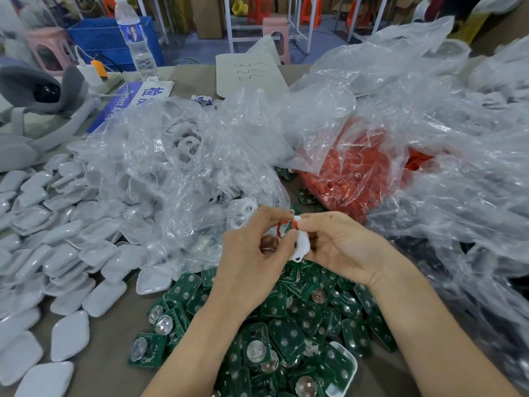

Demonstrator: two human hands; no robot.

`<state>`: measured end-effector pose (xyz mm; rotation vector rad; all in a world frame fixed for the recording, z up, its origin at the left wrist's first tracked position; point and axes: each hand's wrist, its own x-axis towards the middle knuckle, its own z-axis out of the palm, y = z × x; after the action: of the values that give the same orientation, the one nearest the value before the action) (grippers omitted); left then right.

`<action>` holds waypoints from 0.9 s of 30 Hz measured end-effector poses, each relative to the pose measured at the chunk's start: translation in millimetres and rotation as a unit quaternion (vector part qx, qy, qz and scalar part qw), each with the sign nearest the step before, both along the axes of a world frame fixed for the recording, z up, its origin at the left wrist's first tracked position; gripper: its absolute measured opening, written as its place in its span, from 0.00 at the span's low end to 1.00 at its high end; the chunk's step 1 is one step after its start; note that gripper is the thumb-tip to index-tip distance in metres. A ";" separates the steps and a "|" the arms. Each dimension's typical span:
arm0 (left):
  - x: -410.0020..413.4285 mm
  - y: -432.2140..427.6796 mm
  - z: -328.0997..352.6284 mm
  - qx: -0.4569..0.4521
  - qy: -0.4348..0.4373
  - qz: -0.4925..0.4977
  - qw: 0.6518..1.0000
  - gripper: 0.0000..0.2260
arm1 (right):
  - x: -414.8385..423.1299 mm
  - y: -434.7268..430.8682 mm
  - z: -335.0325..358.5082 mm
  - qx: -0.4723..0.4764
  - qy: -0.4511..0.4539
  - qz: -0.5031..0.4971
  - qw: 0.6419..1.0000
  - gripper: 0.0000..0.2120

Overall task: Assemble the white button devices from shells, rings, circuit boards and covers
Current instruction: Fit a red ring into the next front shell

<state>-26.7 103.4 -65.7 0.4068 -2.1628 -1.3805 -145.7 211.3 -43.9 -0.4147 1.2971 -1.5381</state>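
Step in hand: fitting a ring into a shell.

- Both hands work at the centre of the frame, above the boards.
- The left hand pinches the red ring between thumb and forefinger, fingers curled.
- The right hand grips the white shell, fingers curled round its edge. Its thumb tip reaches the ring.
- The ring sits at the upper end of the shell and touches it. Whether it is already seated cannot be told, as the fingers hide the joint.

Stock positions:

- Boards: green heap on the table, lower centre, directly under the wrists.
- Covers: white, spread over the left side of the frame.
- Shell bag: clear plastic, centre left, just above the hands.
- Ring bag: clear plastic with red contents, right of centre.

Next move, as judged: press the ring evenly into its seat while the right hand holds the shell steady. The ring is thin and likely flexible, so uneven pressure may twist it or let it spring out. Once it is seated, one hand must release to take a board from the heap below; the board goes in before a cover from the left
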 end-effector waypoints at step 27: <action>-0.9 -2.5 4.7 -0.040 -0.001 0.030 0.999 0.15 | -0.8 1.3 -6.2 -0.002 0.203 -0.070 0.977 0.07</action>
<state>-27.7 100.8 -60.9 0.4395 -2.1807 -1.2580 -146.5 212.6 -50.1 -0.6801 1.6666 -1.6263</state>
